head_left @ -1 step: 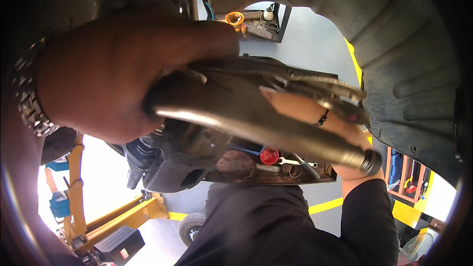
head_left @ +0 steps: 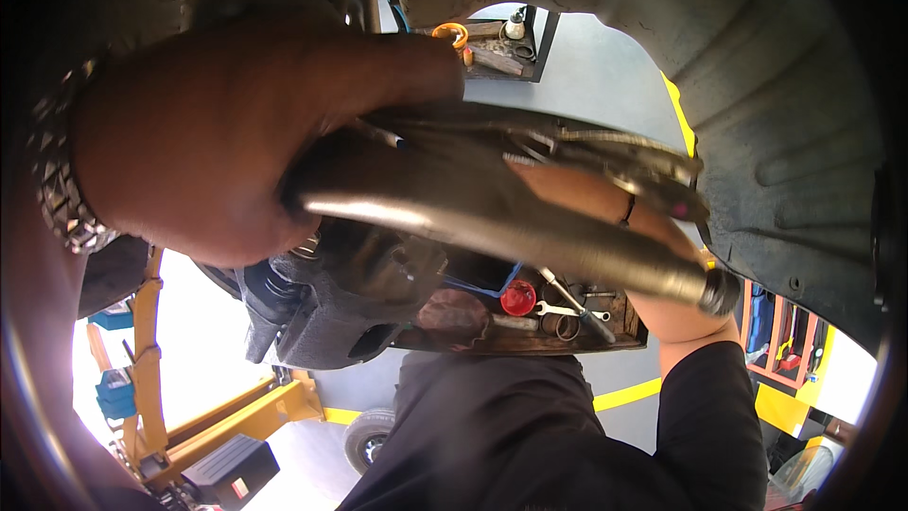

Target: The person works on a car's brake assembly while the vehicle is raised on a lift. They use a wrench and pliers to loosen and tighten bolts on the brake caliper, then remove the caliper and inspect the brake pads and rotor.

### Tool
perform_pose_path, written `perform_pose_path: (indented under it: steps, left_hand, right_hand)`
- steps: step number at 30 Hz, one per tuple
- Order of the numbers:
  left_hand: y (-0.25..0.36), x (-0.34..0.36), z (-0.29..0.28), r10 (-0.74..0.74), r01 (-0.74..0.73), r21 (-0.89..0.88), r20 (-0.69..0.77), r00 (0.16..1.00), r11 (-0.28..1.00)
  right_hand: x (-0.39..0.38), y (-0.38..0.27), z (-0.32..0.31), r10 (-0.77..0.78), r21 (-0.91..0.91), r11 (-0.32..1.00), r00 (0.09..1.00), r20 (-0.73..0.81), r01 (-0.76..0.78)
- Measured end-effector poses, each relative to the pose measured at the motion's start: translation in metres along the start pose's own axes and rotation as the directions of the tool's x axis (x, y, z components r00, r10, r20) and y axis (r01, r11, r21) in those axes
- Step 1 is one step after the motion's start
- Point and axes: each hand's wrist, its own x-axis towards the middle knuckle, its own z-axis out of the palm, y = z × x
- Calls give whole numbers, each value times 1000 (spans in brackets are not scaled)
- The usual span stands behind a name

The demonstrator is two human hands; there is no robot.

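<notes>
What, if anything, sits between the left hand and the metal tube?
Nothing visible: the left hand appears to grip the metal tube directly at its left end, though most fingers are hidden.

Grey floor [head_left: 591, 66] w/ yellow lines [head_left: 626, 396], far right & near. V. bright white light [head_left: 203, 341] at left, prob. daylight, washing out detail. Also left: tall yellow post [head_left: 148, 322] w/ teal bins [head_left: 115, 399] beside it, low yellow beam [head_left: 251, 414], blk box [head_left: 234, 469]. Wheel [head_left: 364, 440] on floor, near. Right: orange rack [head_left: 776, 378], yellow panel [head_left: 777, 409] below. Far: dark-edged tray [head_left: 543, 49] w/ misc. bits.
</notes>
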Motion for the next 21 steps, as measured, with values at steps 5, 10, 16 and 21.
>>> perform_pose_path:
  steps: [5,10,16,21]
  left_hand:
    - [-3,6,-7,-25,23,89,21,999,996]
    - [-2,14,-11,-83,88,-14,195,977,996]
    - [-10,4,-2,79,-78,-51,30,996,996]
    - [-15,1,0,119,-120,-93,-22,993,988]
  right_hand:
    - [13,19,6,-23,117,993,999,29,20]
    - [21,19,11,33,161,987,995,-93,-17]
    - [10,3,2,99,65,993,992,-82,-94]
    - [-3,3,-7,159,63,986,985,-63,-155]
